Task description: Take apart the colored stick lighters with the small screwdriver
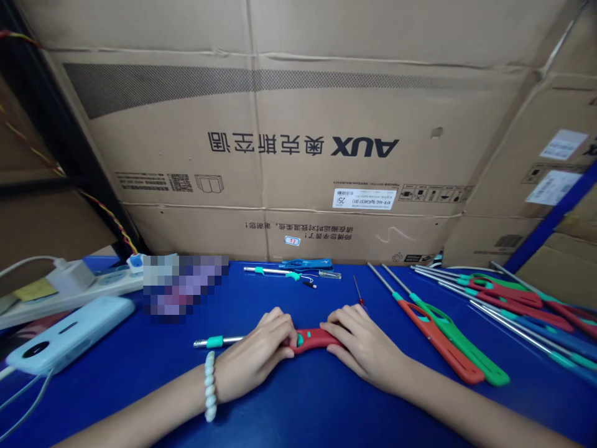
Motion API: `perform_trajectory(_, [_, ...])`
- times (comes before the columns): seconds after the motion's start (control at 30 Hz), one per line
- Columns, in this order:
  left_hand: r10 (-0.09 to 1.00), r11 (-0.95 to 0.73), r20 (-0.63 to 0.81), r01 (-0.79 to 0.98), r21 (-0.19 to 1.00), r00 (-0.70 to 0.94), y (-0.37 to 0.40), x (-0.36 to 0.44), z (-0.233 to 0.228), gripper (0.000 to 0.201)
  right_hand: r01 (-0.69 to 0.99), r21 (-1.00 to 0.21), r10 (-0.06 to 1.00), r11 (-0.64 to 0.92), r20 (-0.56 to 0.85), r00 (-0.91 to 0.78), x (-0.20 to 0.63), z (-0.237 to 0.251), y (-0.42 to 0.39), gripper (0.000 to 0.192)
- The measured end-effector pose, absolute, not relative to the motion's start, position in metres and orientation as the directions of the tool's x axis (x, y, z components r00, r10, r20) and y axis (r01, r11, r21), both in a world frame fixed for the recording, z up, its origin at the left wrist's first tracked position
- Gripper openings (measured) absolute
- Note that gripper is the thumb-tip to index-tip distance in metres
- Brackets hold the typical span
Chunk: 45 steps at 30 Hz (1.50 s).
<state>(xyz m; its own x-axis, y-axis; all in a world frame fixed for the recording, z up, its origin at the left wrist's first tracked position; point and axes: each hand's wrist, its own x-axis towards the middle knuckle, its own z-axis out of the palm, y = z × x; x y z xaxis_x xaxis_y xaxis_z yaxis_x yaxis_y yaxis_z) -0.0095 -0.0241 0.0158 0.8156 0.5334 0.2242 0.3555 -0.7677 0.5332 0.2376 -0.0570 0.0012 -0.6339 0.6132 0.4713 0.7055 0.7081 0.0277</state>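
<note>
Red lighter [313,340] is between both hands at the middle of the blue tabletop [298,404], its metal tube [232,341] pointing left. The left hand [256,354] grips the handle's tube end with curled fingers, while the right hand's [366,345] fingers and thumb pinch its opposite end. Just beyond lies a screwdriver [361,301], with an orange lighter [445,348] to the right

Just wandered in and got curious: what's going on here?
A person holds a red-handled lighter in both hands, the left hand nearer its metal rod and the right hand toward the other end. Beyond lie a blue handle and a small black part, with what looks like a screwdriver just past the right hand. To the right lie an orange lighter and a green lighter.
</note>
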Motion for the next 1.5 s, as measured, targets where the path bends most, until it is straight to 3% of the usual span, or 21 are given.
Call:
perform_trajectory(0.57, [0.542, -0.756, 0.229, 0.349, 0.554, 0.809, -0.023, -0.011, 0.015, 0.007, 0.669, -0.04, 0.609, 0.742, 0.459, -0.647, 0.239, 0.004, -0.058, 0.029])
perform_trajectory(1.0, [0.657, -0.633, 0.177, 0.408, 0.657, 0.733, -0.028, -0.01, 0.017, 0.027, 0.606, -0.05, 0.557, 0.794, 0.459, -0.692, 0.241, 0.003, -0.058, 0.028])
perform_trajectory(1.23, [0.728, -0.554, 0.246, 0.339, 0.76, 0.639, -0.017, -0.01, 0.022, 0.019, 0.721, -0.115, 0.666, 0.683, 0.504, -0.55, 0.24, 0.004, -0.059, 0.028])
perform_trajectory(1.4, [0.748, -0.597, 0.283, 0.423, 0.681, 0.601, -0.008, -0.013, 0.013, 0.013, 0.747, -0.146, 0.682, 0.649, 0.548, -0.485, 0.24, 0.004, -0.059, 0.029])
perform_trajectory(1.5, [0.716, -0.667, 0.336, 0.46, 0.586, 0.612, -0.012, -0.013, 0.013, 0.025, 0.711, -0.154, 0.658, 0.686, 0.547, -0.517, 0.24, 0.004, -0.06, 0.021])
